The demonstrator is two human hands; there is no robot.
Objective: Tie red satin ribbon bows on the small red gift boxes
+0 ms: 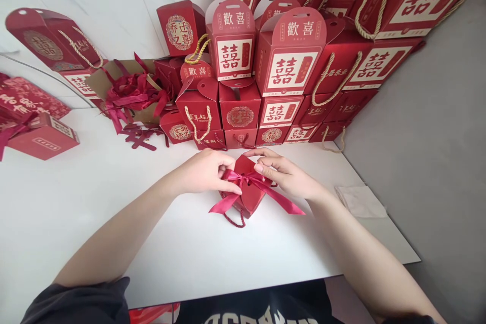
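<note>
Nearest: dark shirt (261, 309) with pale lettering, at bottom edge; dark sleeve (83, 298) on left arm; white table (152, 243) beyond; 1 small red box (250, 201) on table, between the 2 hands, corner toward wearer; dark red cord handle (237, 224) droops from its near side; magenta ribbon (248, 179) tied in a bow across box top, 2 tails spread left and right.

Left hand (201, 172) at box's left; thumb and forefinger bent around bow's left loop, loop between them; cannot tell if pinched tight; right hand (286, 174) at box's right; thumb by bow's right loop, forefinger stretched along far corner, other fingers curled; cannot tell if it grasps ribbon or only touches; box lies below the fingertips of each hand.

Farther: pale sheet (360, 201) right of right forearm; ribbon-tied red carton (49, 139) far left; stacked gift boxes (243, 93) behind the hands; left of stack, brown container (100, 78) with ribbon bundle (131, 92); pale wall (114, 0) last.
</note>
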